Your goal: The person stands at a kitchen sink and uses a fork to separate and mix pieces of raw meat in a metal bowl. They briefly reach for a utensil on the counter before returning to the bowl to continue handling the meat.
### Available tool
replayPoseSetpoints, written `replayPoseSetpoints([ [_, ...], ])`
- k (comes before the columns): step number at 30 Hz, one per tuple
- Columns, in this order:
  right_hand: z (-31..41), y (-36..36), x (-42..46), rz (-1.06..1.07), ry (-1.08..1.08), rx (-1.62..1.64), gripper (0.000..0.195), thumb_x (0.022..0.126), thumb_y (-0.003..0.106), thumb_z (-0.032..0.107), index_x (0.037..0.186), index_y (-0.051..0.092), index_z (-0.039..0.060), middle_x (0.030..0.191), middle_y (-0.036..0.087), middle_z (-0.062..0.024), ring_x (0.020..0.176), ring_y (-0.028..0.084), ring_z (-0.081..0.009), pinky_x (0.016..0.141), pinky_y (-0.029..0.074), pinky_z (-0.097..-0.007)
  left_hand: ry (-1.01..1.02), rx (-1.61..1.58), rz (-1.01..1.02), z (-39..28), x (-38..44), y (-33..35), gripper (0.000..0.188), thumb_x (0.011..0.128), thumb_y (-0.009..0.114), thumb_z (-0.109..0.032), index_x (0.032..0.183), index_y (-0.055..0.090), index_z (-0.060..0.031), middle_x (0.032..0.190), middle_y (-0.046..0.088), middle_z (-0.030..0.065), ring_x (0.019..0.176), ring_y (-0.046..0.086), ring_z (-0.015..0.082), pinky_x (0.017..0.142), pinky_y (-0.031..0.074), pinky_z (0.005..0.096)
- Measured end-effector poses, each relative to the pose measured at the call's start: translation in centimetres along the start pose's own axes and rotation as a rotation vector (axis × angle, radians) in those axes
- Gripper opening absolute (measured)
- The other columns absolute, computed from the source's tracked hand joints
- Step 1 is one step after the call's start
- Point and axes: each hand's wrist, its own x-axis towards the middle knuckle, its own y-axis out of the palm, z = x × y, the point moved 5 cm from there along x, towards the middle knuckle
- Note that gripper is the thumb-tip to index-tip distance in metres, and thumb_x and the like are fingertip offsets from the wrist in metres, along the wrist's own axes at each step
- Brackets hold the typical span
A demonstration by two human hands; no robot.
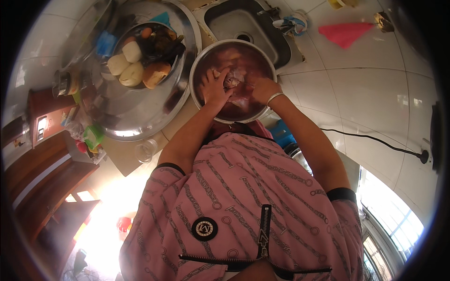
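A round metal basin (195, 92) holds reddish liquid with pieces of raw meat (235, 78) in it. My left hand (215, 88) lies over the left side of the basin, fingers spread, its fingertips touching the meat. On the right side of the basin is my right hand (263, 90), fingers curled and partly dipped in the liquid; whether it grips anything is hidden. A bracelet (275, 100) circles the right wrist.
Behind the basin is a steel sink (232, 21). At left, a large round metal tray (140, 112) bears a bowl with peeled pale vegetables (131, 74), a bread-like piece (154, 74) and dark leafy food. A clear glass (146, 151) stands near the counter edge.
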Motion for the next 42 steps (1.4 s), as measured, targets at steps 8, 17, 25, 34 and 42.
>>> replayPoseSetpoints([
  [8, 0.5, -0.8, 0.5, -0.145, 0.093, 0.026, 0.025, 0.088, 0.054, 0.024, 0.107, 0.067, 0.0141, 0.105, 0.071, -0.0182, 0.101, 0.067, -0.0394, 0.089, 0.052, -0.0492, 0.016, -0.033, 0.037, -0.2, -0.7, -0.6, 0.087, 0.070, 0.085, -0.030, 0.145, 0.041, -0.0394, 0.151, 0.029, 0.0201, 0.136, 0.031, 0.0489, 0.103, 0.036, 0.0635],
  [17, 2.1, -1.8, 4.3, 0.044, -0.059, -0.311, 0.027, 0.083, 0.059, 0.024, 0.101, 0.076, 0.0132, 0.104, 0.072, -0.0173, 0.100, 0.069, -0.0346, 0.088, 0.054, -0.0449, 0.058, -0.023, 0.002, 0.0, -1.6, 0.5, 0.084, 0.072, 0.084, -0.032, 0.144, 0.041, -0.0405, 0.150, 0.031, 0.0238, 0.136, 0.032, 0.0518, 0.103, 0.035, 0.0643],
  [25, 6.6, -2.1, 6.6, 0.141, -0.187, -0.546, 0.028, 0.086, 0.057, 0.020, 0.100, 0.077, 0.0071, 0.105, 0.072, -0.0187, 0.099, 0.071, -0.0332, 0.087, 0.056, -0.0430, 0.068, -0.015, 0.032, -0.1, -0.8, 0.2, 0.074, 0.074, 0.082, -0.036, 0.139, 0.046, -0.0337, 0.147, 0.033, 0.0230, 0.134, 0.035, 0.0493, 0.099, 0.039, 0.0618],
  [34, 2.2, 0.0, 7.1, 0.139, 0.065, -0.154, 0.032, 0.091, 0.054, 0.024, 0.115, 0.071, 0.0101, 0.119, 0.068, -0.0181, 0.112, 0.065, -0.0357, 0.097, 0.051, -0.0448, -0.018, -0.055, 0.056, 0.1, -0.9, 1.0, 0.078, 0.074, 0.082, -0.038, 0.142, 0.045, -0.0345, 0.148, 0.031, 0.0221, 0.135, 0.033, 0.0482, 0.100, 0.039, 0.0606],
  [42, -0.7, 5.8, 8.9, -0.055, 0.167, 0.189, 0.033, 0.092, 0.051, 0.022, 0.119, 0.063, 0.0077, 0.116, 0.067, -0.0234, 0.111, 0.062, -0.0429, 0.095, 0.050, -0.0503, -0.024, -0.020, 0.041, 0.1, -0.4, 0.2, 0.084, 0.066, 0.085, -0.032, 0.141, 0.046, -0.0331, 0.146, 0.033, 0.0197, 0.131, 0.038, 0.0447, 0.096, 0.041, 0.0579],
])
